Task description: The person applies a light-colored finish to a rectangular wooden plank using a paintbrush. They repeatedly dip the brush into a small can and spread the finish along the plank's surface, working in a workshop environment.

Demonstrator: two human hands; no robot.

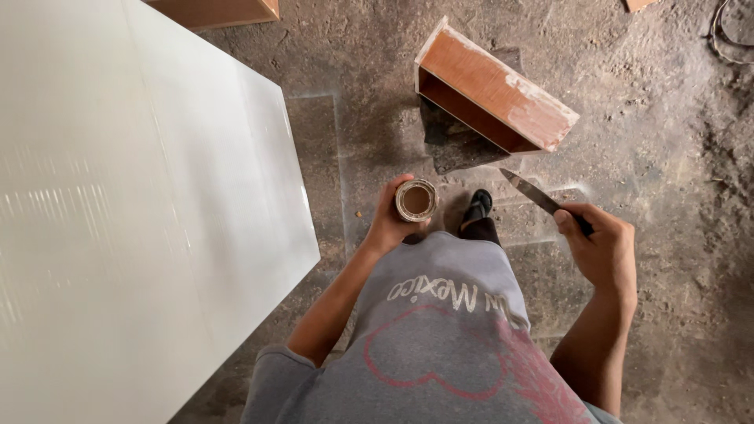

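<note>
My left hand (390,222) grips a small round roll of tape (415,199), its brown cardboard core facing up at me. My right hand (603,247) holds a knife (534,195) by its dark handle, with the bare metal blade pointing up and left, away from my body. The two hands are apart, roughly a forearm's width between them, both held in front of my grey shirt above the dirt floor. My black shoe (477,208) shows between them on the ground.
A large glossy white panel (133,212) fills the left side, its edge close to my left arm. A brown wooden box (491,90) with white edges lies on the dusty floor ahead. Another wooden piece (220,11) sits at the top left.
</note>
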